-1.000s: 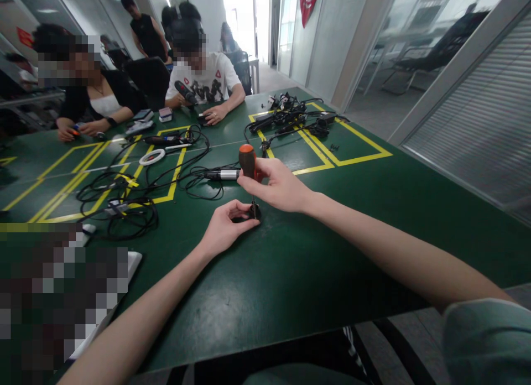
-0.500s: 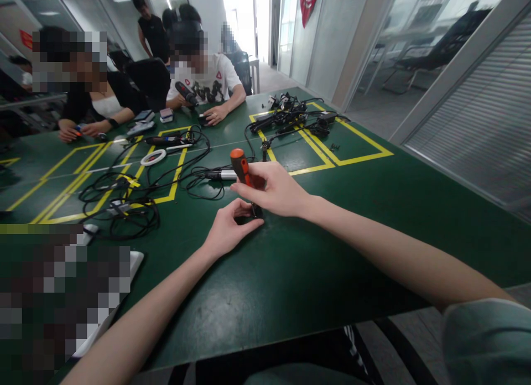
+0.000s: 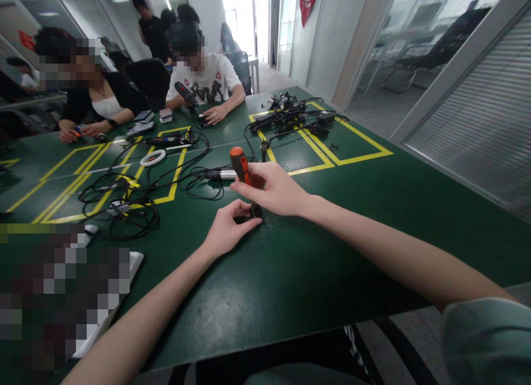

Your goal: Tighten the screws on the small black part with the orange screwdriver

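Green table bears yellow tape outlines, tangled cables, white ring, heaped black gear, small dark piece.

Your right sleeve: grey-green, loose, short | your left hand, right hand and forearms: bare | your top: grey-green | your trousers: black, white-striped

Head view, forward and down

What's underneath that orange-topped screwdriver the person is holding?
Under the screwdriver, held in the right hand, is a small black part that the left hand holds at the green table. That hand covers some of it; the screwdriver's tip can't be made out.
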The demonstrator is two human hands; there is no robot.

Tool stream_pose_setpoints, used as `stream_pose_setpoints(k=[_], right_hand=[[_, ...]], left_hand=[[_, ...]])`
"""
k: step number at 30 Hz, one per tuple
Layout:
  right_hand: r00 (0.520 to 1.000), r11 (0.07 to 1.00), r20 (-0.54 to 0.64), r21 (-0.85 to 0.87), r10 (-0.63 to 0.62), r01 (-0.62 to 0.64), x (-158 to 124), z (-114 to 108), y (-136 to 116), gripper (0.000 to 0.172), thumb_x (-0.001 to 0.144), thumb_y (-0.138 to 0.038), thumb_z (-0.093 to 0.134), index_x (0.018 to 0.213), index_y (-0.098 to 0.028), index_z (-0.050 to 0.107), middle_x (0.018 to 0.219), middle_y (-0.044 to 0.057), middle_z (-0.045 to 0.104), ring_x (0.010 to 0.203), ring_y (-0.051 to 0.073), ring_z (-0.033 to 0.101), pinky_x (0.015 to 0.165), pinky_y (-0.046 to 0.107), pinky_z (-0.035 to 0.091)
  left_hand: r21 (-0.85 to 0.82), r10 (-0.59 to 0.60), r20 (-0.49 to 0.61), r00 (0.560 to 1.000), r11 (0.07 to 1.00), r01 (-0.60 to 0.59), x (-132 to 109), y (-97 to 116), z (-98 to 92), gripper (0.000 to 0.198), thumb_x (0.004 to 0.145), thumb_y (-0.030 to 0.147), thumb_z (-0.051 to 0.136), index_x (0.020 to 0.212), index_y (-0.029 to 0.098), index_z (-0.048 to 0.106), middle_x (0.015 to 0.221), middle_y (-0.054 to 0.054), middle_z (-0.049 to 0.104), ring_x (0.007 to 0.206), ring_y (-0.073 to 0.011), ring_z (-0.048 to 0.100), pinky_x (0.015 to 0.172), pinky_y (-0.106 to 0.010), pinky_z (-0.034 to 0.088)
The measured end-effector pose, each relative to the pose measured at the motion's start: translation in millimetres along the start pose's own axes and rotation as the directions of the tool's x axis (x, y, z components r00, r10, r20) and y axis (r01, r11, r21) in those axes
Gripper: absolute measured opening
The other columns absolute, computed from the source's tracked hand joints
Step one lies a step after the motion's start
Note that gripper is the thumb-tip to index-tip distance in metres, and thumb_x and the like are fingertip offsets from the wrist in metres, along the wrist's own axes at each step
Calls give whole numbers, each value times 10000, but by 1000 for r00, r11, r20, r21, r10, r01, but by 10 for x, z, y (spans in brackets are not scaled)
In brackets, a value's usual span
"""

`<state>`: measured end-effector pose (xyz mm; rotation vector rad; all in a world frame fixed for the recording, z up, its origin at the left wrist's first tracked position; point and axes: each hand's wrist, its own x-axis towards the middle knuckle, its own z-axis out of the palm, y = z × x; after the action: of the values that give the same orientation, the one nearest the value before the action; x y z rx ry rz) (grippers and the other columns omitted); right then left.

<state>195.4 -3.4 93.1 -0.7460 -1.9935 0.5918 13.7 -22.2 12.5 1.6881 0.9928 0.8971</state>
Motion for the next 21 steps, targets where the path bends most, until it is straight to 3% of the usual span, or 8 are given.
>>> stream_pose_setpoints(k=[6, 9, 14, 18, 21], right_hand=[[1000, 1000, 5, -4, 5, -5, -5, 5, 19, 263, 979, -365, 654, 806, -173, 608, 655, -54, 524, 597, 100, 436, 607, 267, 313], [1000, 1000, -12, 24, 11, -11, -20, 8, 35, 178, 970, -347, 648, 1005, -175, 617, 718, -47, 587, 609, 113, 485, 624, 269, 366], [1000, 1000, -22, 9, -21, 21, -22, -58, 61, 616, 909, -249, 677, 1456, -182, 403, 794, -71, 617, 585, 122, 557, 630, 282, 438], [993, 993, 22, -7, -116, 116, -7, -123, 79, 596, 908, -285, 711, 1444, -212, 461, 1049, 21, 680, 760, 152, 663, 681, 302, 535], [981, 979, 21, 58, -195, 194, -11, -134, 74, 621, 925, -203, 655, 1509, -227, 445, 1165, 52, 673, 951, 179, 698, 791, 323, 592]], left_hand=[[117, 45, -21, 999, 992, -42, -17, 61, 1, 187, 853, 299, 826, 921, 181, 697, 938, -41, 792, 919, -225, 754, 929, -379, 591], [202, 78, -38, 996, 977, -69, -26, 93, -2, 167, 857, 296, 811, 871, 192, 681, 897, -19, 773, 871, -208, 724, 873, -346, 567], [312, 109, -63, 992, 946, -84, -20, 93, -3, 206, 833, 295, 836, 846, 200, 654, 836, 10, 733, 770, -175, 642, 743, -295, 494], [327, 113, -40, 993, 940, -93, -11, 69, -10, 199, 846, 314, 828, 855, 196, 669, 778, 30, 686, 698, -147, 578, 685, -271, 462], [347, 112, -32, 993, 933, -94, -13, 59, -22, 192, 852, 328, 826, 898, 190, 702, 732, 42, 639, 659, -137, 534, 646, -262, 433]])
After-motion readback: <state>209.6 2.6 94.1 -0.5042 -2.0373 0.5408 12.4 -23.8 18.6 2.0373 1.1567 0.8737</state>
